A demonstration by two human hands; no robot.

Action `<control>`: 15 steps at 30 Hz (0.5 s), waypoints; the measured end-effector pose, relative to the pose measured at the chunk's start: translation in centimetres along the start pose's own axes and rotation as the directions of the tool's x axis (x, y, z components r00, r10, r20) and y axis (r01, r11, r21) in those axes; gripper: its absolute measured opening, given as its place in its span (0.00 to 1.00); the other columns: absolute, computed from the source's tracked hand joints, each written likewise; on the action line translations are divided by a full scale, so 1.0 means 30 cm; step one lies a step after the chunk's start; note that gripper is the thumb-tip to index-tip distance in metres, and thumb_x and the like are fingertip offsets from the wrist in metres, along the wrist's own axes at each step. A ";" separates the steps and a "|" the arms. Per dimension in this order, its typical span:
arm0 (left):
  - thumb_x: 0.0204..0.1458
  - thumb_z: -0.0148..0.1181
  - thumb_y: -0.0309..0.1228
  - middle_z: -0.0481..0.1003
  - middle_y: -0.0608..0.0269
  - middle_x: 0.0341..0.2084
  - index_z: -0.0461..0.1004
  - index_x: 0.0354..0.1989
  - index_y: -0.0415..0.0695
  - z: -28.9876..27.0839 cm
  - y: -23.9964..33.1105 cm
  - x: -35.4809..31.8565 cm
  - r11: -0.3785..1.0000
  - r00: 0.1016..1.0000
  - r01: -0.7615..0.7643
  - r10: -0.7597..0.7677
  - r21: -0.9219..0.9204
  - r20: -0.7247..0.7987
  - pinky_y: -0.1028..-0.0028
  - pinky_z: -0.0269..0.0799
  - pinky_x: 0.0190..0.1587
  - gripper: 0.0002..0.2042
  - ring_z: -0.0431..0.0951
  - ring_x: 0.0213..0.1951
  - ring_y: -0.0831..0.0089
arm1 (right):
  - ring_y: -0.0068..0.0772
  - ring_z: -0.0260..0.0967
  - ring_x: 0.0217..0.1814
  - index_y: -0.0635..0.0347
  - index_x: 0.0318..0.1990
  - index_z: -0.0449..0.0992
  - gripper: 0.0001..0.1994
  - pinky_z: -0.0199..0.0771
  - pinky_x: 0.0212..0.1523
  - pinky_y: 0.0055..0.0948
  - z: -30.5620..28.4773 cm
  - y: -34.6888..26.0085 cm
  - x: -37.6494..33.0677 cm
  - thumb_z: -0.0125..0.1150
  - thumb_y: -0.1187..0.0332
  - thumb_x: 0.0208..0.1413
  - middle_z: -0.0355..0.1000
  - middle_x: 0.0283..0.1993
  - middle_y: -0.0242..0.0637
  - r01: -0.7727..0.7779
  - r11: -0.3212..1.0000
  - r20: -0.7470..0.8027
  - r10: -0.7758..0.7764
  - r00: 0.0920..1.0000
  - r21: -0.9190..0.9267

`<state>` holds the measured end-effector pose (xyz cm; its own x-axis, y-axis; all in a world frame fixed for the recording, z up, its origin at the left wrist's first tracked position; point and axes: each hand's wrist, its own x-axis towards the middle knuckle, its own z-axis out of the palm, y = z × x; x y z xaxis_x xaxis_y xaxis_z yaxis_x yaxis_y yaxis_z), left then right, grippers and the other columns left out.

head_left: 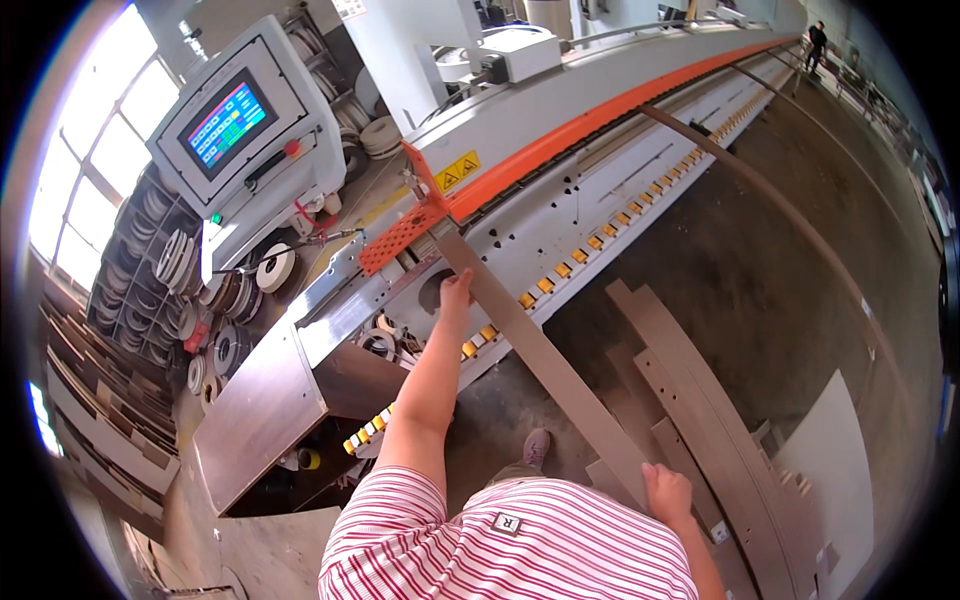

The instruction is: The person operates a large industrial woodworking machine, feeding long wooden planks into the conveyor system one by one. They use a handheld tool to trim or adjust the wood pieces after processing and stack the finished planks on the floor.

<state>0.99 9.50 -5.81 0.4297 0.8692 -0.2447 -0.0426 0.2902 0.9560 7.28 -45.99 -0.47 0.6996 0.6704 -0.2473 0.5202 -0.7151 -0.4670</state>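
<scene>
A long, narrow brown board (545, 360) lies slantwise in front of me, from the machine down to my right side. My left hand (458, 290) is closed on its left edge near the far end. That end rests at the infeed of a long grey machine (610, 90), beside a perforated orange plate (405, 237). Lower right, my right hand (667, 492) grips the board's near end, with the fingers partly hidden. A row of yellow rollers (563, 270) runs along the machine's front edge, and the board crosses over it.
More brown boards (700, 400) are stacked at my right, beside a white panel (835, 470). A control cabinet (255, 110) with a lit screen stands at the left. Rolls of edging tape (278, 268) fill the floor and racks. Far off, a person (817, 45) stands beyond the brown rails (790, 200).
</scene>
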 end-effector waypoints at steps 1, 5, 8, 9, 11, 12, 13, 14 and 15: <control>0.59 0.56 0.44 0.73 0.70 0.23 0.71 0.34 0.47 0.068 0.016 -0.032 0.999 0.999 0.040 -0.040 -0.015 -0.019 0.77 0.57 0.20 0.13 0.67 0.19 0.80 | 0.63 0.73 0.30 0.64 0.28 0.75 0.27 0.71 0.34 0.54 -0.002 -0.049 0.035 0.41 0.49 0.65 0.74 0.27 0.57 0.018 1.000 -0.027 -0.018 0.999 -0.005; 0.60 0.54 0.46 0.76 0.56 0.35 0.71 0.45 0.34 0.035 -0.021 0.034 0.984 0.946 0.133 -0.090 0.120 -0.313 0.69 0.73 0.35 0.22 0.78 0.35 0.67 | 0.62 0.74 0.31 0.66 0.27 0.74 0.29 0.72 0.35 0.54 -0.033 -0.206 0.145 0.39 0.49 0.66 0.74 0.27 0.58 0.100 0.994 -0.008 -0.100 0.995 -0.051; 0.61 0.48 0.51 0.75 0.46 0.42 0.68 0.49 0.30 0.001 -0.040 0.086 0.983 0.930 0.063 0.005 0.172 -0.369 0.64 0.71 0.44 0.28 0.77 0.45 0.56 | 0.62 0.74 0.31 0.67 0.28 0.75 0.29 0.73 0.35 0.54 -0.048 -0.250 0.199 0.38 0.48 0.66 0.74 0.27 0.58 0.093 0.991 0.013 -0.092 0.996 -0.098; 0.61 0.47 0.52 0.75 0.44 0.44 0.68 0.50 0.30 -0.005 -0.042 0.101 0.973 0.924 0.084 0.005 0.216 -0.381 0.62 0.70 0.46 0.29 0.76 0.47 0.53 | 0.63 0.74 0.33 0.66 0.29 0.75 0.29 0.72 0.37 0.54 -0.055 -0.271 0.211 0.38 0.49 0.66 0.74 0.28 0.59 0.069 0.993 0.052 -0.064 0.997 -0.100; 0.62 0.44 0.53 0.74 0.39 0.46 0.67 0.50 0.29 -0.011 -0.027 0.125 0.945 0.913 0.126 0.009 0.303 -0.408 0.58 0.69 0.49 0.31 0.74 0.50 0.46 | 0.64 0.73 0.35 0.66 0.30 0.75 0.29 0.71 0.39 0.55 -0.065 -0.313 0.232 0.38 0.49 0.66 0.74 0.31 0.60 0.022 0.994 0.128 -0.009 0.992 -0.105; 0.62 0.43 0.54 0.73 0.37 0.46 0.67 0.50 0.29 -0.013 -0.021 0.139 0.924 0.906 0.139 0.027 0.357 -0.423 0.57 0.69 0.50 0.32 0.73 0.51 0.44 | 0.64 0.73 0.36 0.66 0.31 0.75 0.29 0.71 0.40 0.55 -0.062 -0.318 0.242 0.37 0.49 0.66 0.74 0.30 0.61 0.028 0.994 0.127 -0.015 0.992 -0.107; 0.62 0.41 0.54 0.73 0.35 0.47 0.67 0.50 0.28 -0.022 -0.022 0.150 0.898 0.898 0.156 0.044 0.411 -0.438 0.55 0.68 0.50 0.32 0.72 0.51 0.42 | 0.65 0.73 0.36 0.66 0.31 0.76 0.29 0.71 0.40 0.55 -0.054 -0.319 0.243 0.37 0.49 0.66 0.74 0.30 0.61 0.034 0.993 0.129 -0.020 0.991 -0.109; 0.63 0.40 0.55 0.73 0.34 0.47 0.66 0.50 0.28 -0.030 -0.023 0.161 0.869 0.890 0.174 0.062 0.463 -0.451 0.54 0.68 0.50 0.33 0.72 0.52 0.40 | 0.65 0.73 0.36 0.66 0.31 0.76 0.29 0.71 0.40 0.55 -0.050 -0.322 0.247 0.37 0.49 0.66 0.74 0.30 0.61 0.040 0.993 0.131 -0.026 0.991 -0.110; 0.63 0.39 0.55 0.72 0.33 0.47 0.66 0.50 0.28 -0.040 -0.024 0.170 0.863 0.891 0.166 0.077 0.478 -0.448 0.54 0.68 0.51 0.33 0.72 0.52 0.40 | 0.65 0.73 0.37 0.66 0.31 0.76 0.29 0.71 0.40 0.55 -0.051 -0.329 0.254 0.37 0.49 0.66 0.74 0.30 0.62 0.043 0.993 0.134 -0.028 0.991 -0.106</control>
<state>2.13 14.20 -7.95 -0.0242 0.9759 -0.2170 0.4652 0.2031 0.8616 8.23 -34.13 3.56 0.6125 0.7108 -0.3459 0.5985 -0.7028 -0.3845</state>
